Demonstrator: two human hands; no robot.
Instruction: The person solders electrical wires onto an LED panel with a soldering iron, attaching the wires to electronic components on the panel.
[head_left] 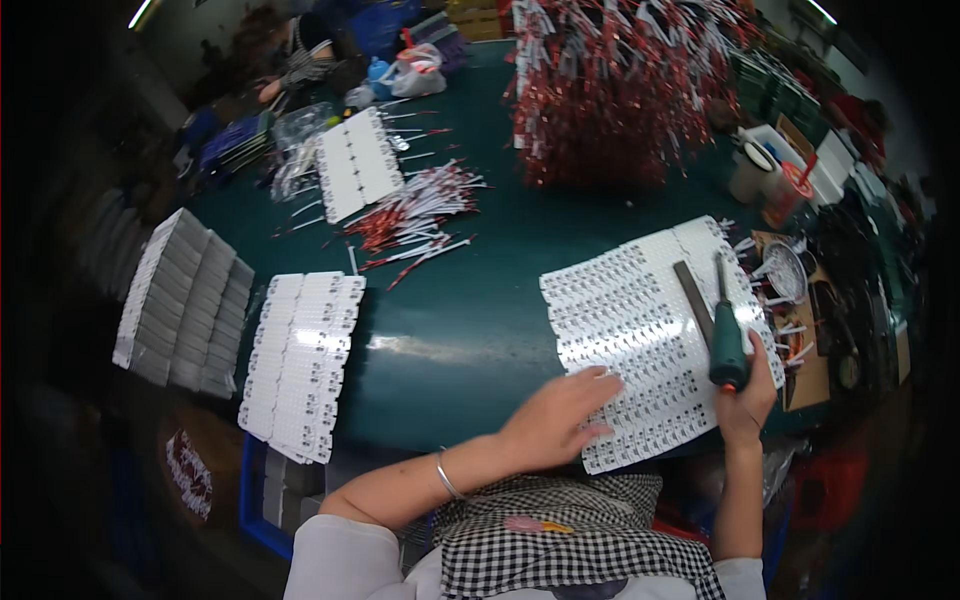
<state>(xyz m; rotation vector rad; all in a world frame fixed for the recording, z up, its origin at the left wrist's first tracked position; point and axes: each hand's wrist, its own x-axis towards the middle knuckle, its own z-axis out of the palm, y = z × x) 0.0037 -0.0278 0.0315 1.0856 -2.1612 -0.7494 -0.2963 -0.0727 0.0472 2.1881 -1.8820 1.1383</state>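
My left hand (pixel 562 418) rests on a spread of overlapping white cards (pixel 640 340) printed with rows of small dark marks, its fingers apart. At the right edge of these cards, my right hand (pixel 748 402) is closed at the lower end of a green-handled tool (pixel 728 348) with a long thin metal tip pointing away from me. The tool's exact kind is unclear, and part of my grip is hidden. A dark flat strip (pixel 693 300) lies on the cards just left of the tool.
To the left are a card stack (pixel 300 350) and a taller block of cards (pixel 185 300). Red-and-white sticks (pixel 425 215) lie beyond, near another white sheet (pixel 358 163). A big red tinsel bundle (pixel 610 100) stands at the back; cups (pixel 788 190) and a wire-mesh bowl (pixel 785 272) stand right.
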